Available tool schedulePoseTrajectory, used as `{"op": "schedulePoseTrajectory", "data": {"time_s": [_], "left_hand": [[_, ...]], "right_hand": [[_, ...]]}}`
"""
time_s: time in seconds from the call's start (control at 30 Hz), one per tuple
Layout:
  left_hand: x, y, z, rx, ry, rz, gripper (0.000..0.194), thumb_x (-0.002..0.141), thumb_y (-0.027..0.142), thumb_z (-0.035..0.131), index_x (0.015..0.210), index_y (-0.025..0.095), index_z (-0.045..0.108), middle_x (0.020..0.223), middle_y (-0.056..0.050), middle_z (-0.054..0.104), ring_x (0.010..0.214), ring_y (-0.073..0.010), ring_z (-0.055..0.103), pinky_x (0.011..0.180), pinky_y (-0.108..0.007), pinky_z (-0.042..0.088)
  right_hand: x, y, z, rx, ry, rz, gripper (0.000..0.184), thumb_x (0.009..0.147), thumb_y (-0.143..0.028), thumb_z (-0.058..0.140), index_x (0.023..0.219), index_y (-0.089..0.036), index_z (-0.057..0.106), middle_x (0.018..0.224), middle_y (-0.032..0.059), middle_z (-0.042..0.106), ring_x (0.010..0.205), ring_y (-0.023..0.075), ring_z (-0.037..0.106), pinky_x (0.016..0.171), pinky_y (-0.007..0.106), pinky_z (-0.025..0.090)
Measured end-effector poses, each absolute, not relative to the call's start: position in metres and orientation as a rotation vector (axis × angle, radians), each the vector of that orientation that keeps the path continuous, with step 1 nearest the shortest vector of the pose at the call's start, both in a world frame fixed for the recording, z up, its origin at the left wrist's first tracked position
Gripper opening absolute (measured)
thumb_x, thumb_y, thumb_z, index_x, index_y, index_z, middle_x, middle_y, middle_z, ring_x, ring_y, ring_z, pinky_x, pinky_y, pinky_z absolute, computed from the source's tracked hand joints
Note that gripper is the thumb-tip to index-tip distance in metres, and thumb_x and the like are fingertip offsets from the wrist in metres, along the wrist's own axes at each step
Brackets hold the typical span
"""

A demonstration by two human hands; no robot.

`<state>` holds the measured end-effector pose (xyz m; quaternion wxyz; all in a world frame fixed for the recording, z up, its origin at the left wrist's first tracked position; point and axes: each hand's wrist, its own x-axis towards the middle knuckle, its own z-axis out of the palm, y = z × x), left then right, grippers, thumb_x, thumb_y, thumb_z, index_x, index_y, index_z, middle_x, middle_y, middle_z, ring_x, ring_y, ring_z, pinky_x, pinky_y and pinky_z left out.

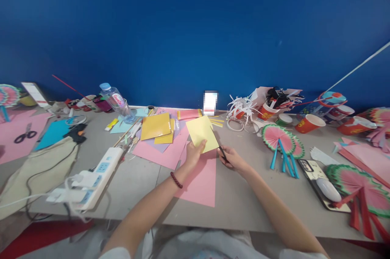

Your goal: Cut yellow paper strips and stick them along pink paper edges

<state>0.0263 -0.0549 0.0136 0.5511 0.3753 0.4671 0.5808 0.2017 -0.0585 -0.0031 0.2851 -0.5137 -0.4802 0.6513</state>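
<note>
A pale yellow sheet of paper [199, 129] is pinched in my left hand [196, 151], thumb on top, held above the table. My right hand [232, 157] is closed round a pair of black scissors [223, 152], whose blades lie at the sheet's right edge. Whether the blades are cutting into it cannot be made out. Under my hands lies a pink sheet [202, 186]. Left of the yellow sheet, golden-yellow packets [155, 126] rest on more pink and lilac paper. Thin yellow strips [217, 121] lie just behind it.
A white power strip [103, 169] with plugs and cables sits at left, near a water bottle [117, 102]. Watermelon-patterned paper fans [278, 139], paper cups [309, 124] and a phone with a white mouse [328, 189] on it occupy the right. A blue wall [195, 35] stands behind the table.
</note>
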Motion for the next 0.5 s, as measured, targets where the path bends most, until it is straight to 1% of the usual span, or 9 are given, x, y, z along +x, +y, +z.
{"op": "schedulePoseTrajectory", "data": {"time_s": [0.23, 0.37, 0.5], "left_hand": [[0.029, -0.054, 0.009, 0.892, 1.058, 1.38, 0.033, 0.066, 0.037, 0.077, 0.088, 0.013, 0.071, 0.092, -0.011, 0.071, 0.079, -0.0202, 0.065, 0.072, -0.032, 0.049], [0.03, -0.054, 0.004, 0.94, 1.059, 1.324, 0.037, 0.068, 0.038, 0.076, 0.092, 0.012, 0.071, 0.096, -0.013, 0.072, 0.082, -0.0229, 0.066, 0.074, -0.035, 0.051], [0.03, -0.054, 0.001, 0.963, 1.041, 1.285, 0.04, 0.07, 0.039, 0.074, 0.099, 0.011, 0.07, 0.1, -0.014, 0.071, 0.088, -0.0248, 0.066, 0.075, -0.035, 0.051]], "right_hand": [[0.207, -0.056, -0.006, -1.275, -1.271, 1.789, 0.049, 0.071, -0.067, 0.059, 0.076, -0.022, 0.04, 0.046, -0.0086, 0.05, 0.027, 0.0019, 0.025, 0.03, 0.016, 0.014], [0.209, -0.055, -0.002, -1.23, -1.259, 1.816, 0.05, 0.073, -0.069, 0.056, 0.074, -0.022, 0.04, 0.047, -0.0083, 0.049, 0.028, 0.0018, 0.024, 0.031, 0.017, 0.011], [0.209, -0.056, 0.0, -1.238, -1.275, 1.791, 0.051, 0.072, -0.07, 0.056, 0.074, -0.022, 0.041, 0.047, -0.008, 0.049, 0.029, 0.002, 0.024, 0.032, 0.017, 0.012]]}}
